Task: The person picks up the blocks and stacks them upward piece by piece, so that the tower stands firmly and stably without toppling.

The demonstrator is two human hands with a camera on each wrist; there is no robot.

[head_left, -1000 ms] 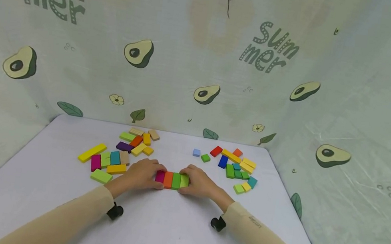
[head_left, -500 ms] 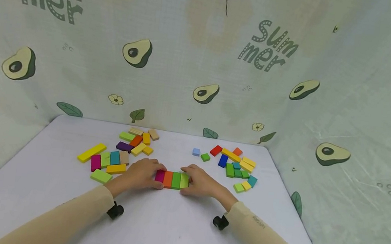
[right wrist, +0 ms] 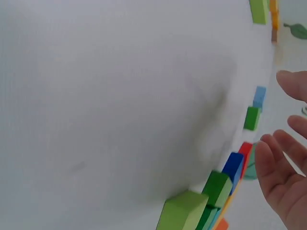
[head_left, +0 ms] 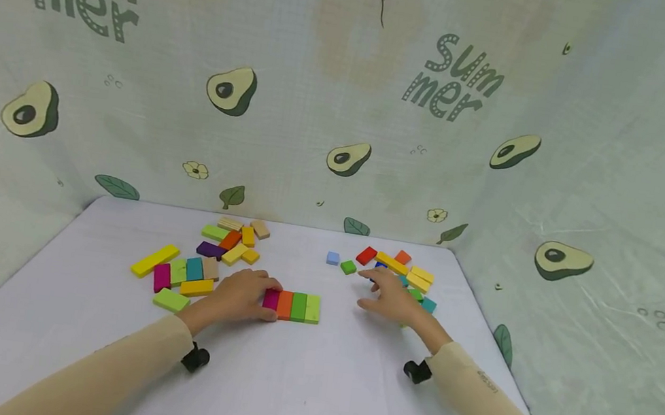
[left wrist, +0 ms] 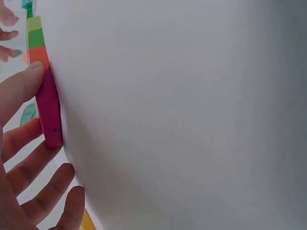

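Note:
Four coloured blocks lie side by side in a row on the table: a magenta block point(head_left: 270, 302), an orange block point(head_left: 285, 305), a green block point(head_left: 299, 307) and a lime block point(head_left: 313, 309). My left hand point(head_left: 244, 295) pinches the magenta block at the row's left end, thumb at one end and fingers at the other, as the left wrist view also shows. Above the right-hand pile my right hand point(head_left: 391, 298) hovers with fingers apart, holding nothing. It hides part of the blue block point(right wrist: 233, 165) and some green ones in the head view.
To the left lies a pile with a long yellow block point(head_left: 155, 260), a purple block point(head_left: 211, 250) and several others. On the right are a light blue cube point(head_left: 333, 258), a small green block point(head_left: 348, 267), a red block point(head_left: 367, 255) and several more. A printed cloth hangs behind the table.
My right hand has let go of the row's lime end and moved right, over the right-hand pile. The left hand stays on the magenta block; the row has not shifted noticeably.

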